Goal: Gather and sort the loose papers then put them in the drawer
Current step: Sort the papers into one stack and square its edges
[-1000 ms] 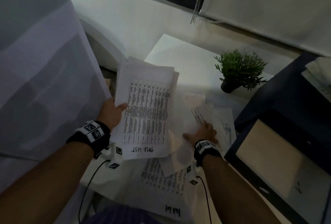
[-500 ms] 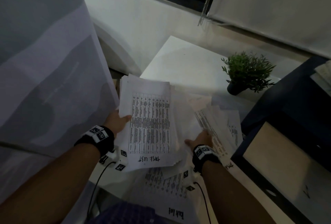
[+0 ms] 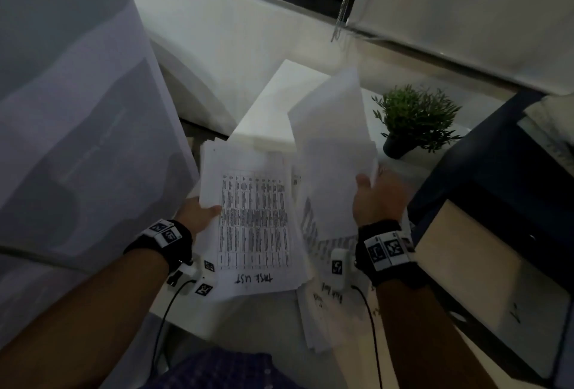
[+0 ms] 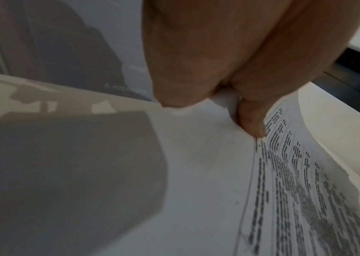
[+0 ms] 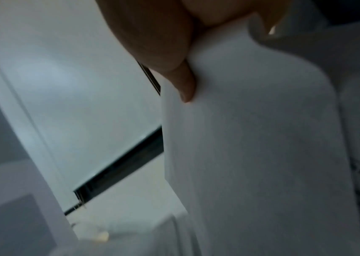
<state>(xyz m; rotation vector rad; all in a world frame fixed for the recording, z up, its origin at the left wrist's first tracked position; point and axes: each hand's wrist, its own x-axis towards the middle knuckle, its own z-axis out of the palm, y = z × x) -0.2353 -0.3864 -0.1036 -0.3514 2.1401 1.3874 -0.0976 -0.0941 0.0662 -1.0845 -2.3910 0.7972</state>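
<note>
Left hand [image 3: 198, 217] pinching printed stack [image 3: 254, 221]; right hand [image 3: 377, 199] gripping blank-backed sheets [image 3: 335, 152], thumb only in wrist views.

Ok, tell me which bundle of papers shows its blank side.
The sheets in the right hand: the raised bundle faces up plain white. The stack held by the left hand shows a printed table, and papers on the desk show print too.

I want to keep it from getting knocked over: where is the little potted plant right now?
In the head view the potted plant stands on the white tabletop at upper right, just beyond the right hand and its raised sheets, beside the dark cabinet.
</note>
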